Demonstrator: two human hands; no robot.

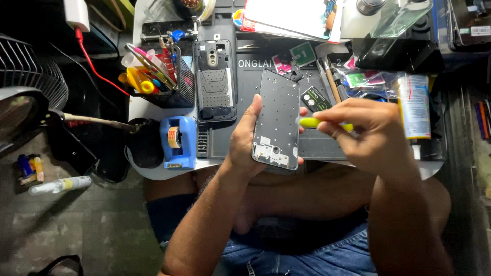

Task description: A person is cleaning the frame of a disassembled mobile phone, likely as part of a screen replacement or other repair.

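Note:
My left hand (244, 140) grips a dismantled phone frame (277, 116), a dark grey plate with small holes and a pale circuit strip at its lower end. It is held upright over the near edge of the dark work mat (327, 148). My right hand (373, 133) pinches a thin yellow-handled tool (313, 122), whose tip rests at the right edge of the frame. A second phone housing (214, 81), with its camera opening showing, lies flat on the mat to the left.
A blue tape dispenser (178, 142) stands at the table's near left. A mesh basket (162, 76) of tools sits behind it. A glue tube (415, 110), small packets and screwdrivers crowd the right. A fan (25, 87) stands on the floor at left.

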